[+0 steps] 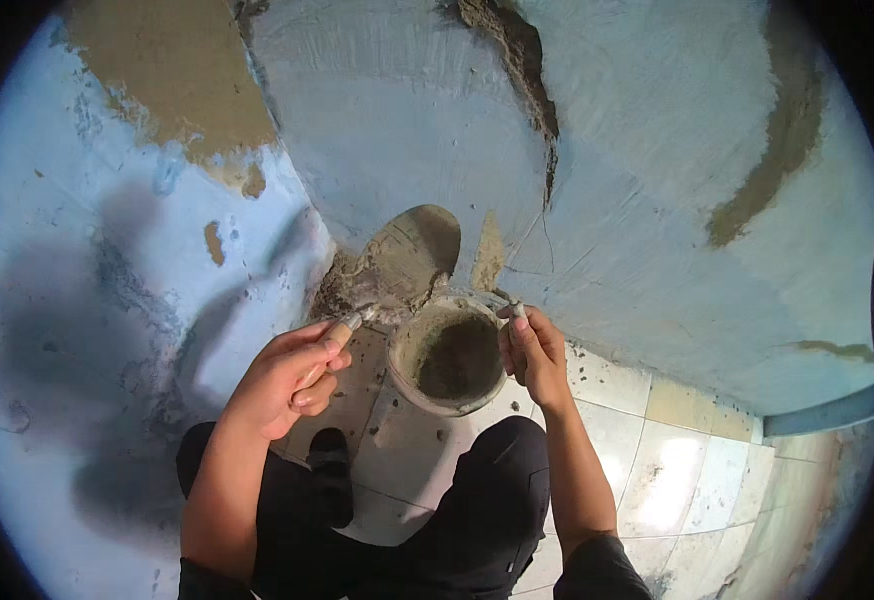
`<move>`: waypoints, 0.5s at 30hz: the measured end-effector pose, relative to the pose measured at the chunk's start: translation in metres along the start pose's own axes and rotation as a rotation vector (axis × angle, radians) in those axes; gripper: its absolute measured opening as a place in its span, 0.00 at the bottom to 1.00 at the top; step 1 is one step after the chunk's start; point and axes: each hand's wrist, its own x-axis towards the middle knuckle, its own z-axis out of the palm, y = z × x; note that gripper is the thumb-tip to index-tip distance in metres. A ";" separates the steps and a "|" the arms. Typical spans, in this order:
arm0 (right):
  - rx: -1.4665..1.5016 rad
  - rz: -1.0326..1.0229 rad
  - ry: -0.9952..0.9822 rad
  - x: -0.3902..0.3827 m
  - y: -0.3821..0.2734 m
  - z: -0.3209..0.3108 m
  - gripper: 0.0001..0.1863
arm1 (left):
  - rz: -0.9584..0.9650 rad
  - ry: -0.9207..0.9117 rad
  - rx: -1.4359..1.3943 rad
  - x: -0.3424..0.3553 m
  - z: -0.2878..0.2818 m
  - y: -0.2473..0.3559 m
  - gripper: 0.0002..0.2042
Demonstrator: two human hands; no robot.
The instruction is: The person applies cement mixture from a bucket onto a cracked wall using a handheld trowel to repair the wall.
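My left hand (292, 378) is closed on the wooden handle of a trowel (341, 332). Just beyond it, a broad rounded blade (419, 245), smeared with wet mortar, stands against the wall corner; it seems to belong to this trowel, though the join is unclear. My right hand (537, 350) grips the handle of a second trowel (519, 325), whose bent metal neck reaches over the bucket's rim. Its blade is hard to make out. Between my hands, a round bucket (404, 385) on the floor holds grey-brown mortar (457, 358).
The blue wall (397, 120) ahead has a deep crack (522, 70) and a curved mortar strip (782, 150). A brown patch (177, 75) covers part of the left wall. Crumbs dot the tiled floor (612, 440) near my sandalled foot (331, 480). A low ledge (825, 410) lies right.
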 end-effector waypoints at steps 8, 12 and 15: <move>-0.216 0.042 -0.095 0.010 -0.008 0.004 0.18 | -0.056 -0.054 0.011 -0.001 0.000 -0.002 0.10; -0.288 -0.040 -0.089 0.013 0.019 -0.013 0.18 | -0.100 -0.049 -0.088 -0.003 -0.002 0.002 0.10; -0.304 0.053 -0.036 0.003 0.047 -0.027 0.18 | -0.073 -0.009 -0.098 0.001 -0.007 0.000 0.15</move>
